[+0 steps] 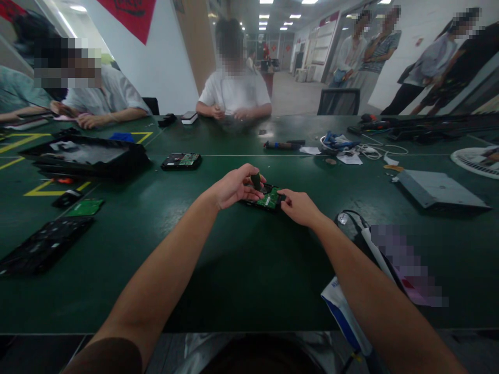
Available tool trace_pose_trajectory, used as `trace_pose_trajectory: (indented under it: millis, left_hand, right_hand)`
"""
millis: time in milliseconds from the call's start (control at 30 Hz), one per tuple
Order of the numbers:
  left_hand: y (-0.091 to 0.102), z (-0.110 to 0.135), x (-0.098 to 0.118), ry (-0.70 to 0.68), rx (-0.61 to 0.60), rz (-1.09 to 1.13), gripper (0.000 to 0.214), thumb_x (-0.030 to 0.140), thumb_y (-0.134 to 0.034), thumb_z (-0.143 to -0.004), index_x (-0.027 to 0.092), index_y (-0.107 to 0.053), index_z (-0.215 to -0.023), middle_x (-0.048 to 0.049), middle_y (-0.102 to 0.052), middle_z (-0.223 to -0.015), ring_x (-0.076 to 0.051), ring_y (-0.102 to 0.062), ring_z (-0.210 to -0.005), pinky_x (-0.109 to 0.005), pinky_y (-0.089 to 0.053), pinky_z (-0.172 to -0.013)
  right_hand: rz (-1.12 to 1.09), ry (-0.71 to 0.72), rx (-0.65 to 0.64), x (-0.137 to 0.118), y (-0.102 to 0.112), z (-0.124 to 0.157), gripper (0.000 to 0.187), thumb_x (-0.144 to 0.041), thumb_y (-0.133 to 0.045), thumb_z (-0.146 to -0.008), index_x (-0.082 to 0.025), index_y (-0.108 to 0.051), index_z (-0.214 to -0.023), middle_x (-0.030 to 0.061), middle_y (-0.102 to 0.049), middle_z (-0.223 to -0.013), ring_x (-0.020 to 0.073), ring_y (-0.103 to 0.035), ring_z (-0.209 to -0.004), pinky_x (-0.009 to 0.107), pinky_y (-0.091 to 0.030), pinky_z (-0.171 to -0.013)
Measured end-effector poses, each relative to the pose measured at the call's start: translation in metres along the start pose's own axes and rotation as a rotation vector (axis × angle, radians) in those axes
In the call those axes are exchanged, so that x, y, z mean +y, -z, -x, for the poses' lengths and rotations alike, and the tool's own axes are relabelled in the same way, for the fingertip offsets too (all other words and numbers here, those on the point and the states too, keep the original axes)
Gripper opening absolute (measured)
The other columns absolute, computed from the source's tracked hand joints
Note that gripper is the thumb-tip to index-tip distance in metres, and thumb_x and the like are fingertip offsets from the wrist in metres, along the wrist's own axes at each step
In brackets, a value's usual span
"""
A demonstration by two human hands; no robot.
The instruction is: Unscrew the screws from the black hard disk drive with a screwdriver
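Note:
A small black-framed device with a green circuit board [270, 200] lies on the table in front of me, partly covered by my fingers. My left hand [238, 188] is closed around a short dark handle [256, 180], which looks like that of a screwdriver and stands nearly upright over the device. Its lower end is hidden behind my fingers. At the device's right edge, my right hand [298, 205] pinches the casing between thumb and fingers.
Left lie a similar device [181, 161], a black tray [83, 156], a green board [86, 207] and a black panel [44, 244]. A grey metal box [440, 189] and cables [376, 150] sit right. Across the table a person [234, 93] sits.

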State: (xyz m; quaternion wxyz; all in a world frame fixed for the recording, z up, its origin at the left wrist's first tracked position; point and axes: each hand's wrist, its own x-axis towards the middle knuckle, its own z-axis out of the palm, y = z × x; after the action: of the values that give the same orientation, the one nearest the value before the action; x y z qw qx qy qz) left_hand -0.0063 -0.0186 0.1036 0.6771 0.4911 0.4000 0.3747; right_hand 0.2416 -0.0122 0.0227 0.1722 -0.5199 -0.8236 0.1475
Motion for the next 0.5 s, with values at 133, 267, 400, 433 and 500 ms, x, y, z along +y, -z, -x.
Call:
trace_pose_trajectory:
  millis: [133, 267, 400, 433, 500]
  left_hand:
    - [0.0011, 0.0016, 0.0021, -0.011, -0.017, -0.044, 0.036, 0.041, -0.058, -0.087, 0.011, -0.066, -0.103, -0.0154, -0.072, -0.097, -0.022, -0.072, -0.072, -0.032, -0.058, -0.063]
    - [0.0018, 0.0001, 0.0015, -0.004, 0.02, -0.022, 0.036, 0.044, -0.053, -0.088, 0.013, -0.063, -0.102, -0.0167, -0.074, -0.1, -0.024, -0.074, -0.073, -0.034, -0.059, -0.063]
    - [0.004, -0.0022, 0.0006, 0.009, 0.039, 0.028, 0.036, 0.046, -0.051, -0.087, 0.013, -0.062, -0.099, -0.0179, -0.074, -0.103, -0.026, -0.075, -0.078, -0.035, -0.061, -0.067]
    - [0.0043, -0.0024, 0.0007, 0.005, 0.042, 0.025, 0.036, 0.046, -0.051, -0.087, 0.013, -0.063, -0.098, -0.0179, -0.073, -0.104, -0.026, -0.074, -0.078, -0.035, -0.061, -0.067]
    - [0.0042, -0.0023, 0.0012, -0.007, 0.062, -0.004, 0.036, 0.045, -0.052, -0.087, 0.013, -0.064, -0.097, -0.0171, -0.073, -0.101, -0.024, -0.073, -0.075, -0.033, -0.059, -0.065]
  right_hand:
    - [0.001, 0.012, 0.011, 0.0033, -0.0022, -0.0008, 0.043, -0.022, -0.058, -0.096, -0.02, -0.062, -0.139, 0.0019, -0.074, -0.083, 0.0155, -0.064, -0.071, 0.027, -0.043, -0.068]
    - [0.017, 0.029, 0.027, 0.0054, -0.0042, -0.0014, 0.043, -0.021, -0.058, -0.094, -0.02, -0.063, -0.137, 0.0025, -0.074, -0.084, 0.0158, -0.064, -0.072, 0.027, -0.044, -0.07]
    - [0.017, 0.025, 0.03, 0.0049, -0.0042, -0.0012, 0.043, -0.021, -0.059, -0.094, -0.02, -0.063, -0.137, 0.0032, -0.075, -0.086, 0.0157, -0.064, -0.072, 0.027, -0.045, -0.071]
    - [0.014, 0.021, 0.026, 0.0047, -0.004, -0.0011, 0.043, -0.021, -0.059, -0.095, -0.02, -0.062, -0.138, 0.0032, -0.075, -0.086, 0.0157, -0.064, -0.072, 0.027, -0.045, -0.071]
    - [0.011, 0.018, 0.019, 0.0043, -0.0035, -0.001, 0.043, -0.022, -0.059, -0.096, -0.02, -0.062, -0.138, 0.0036, -0.075, -0.087, 0.0158, -0.064, -0.072, 0.027, -0.046, -0.071]
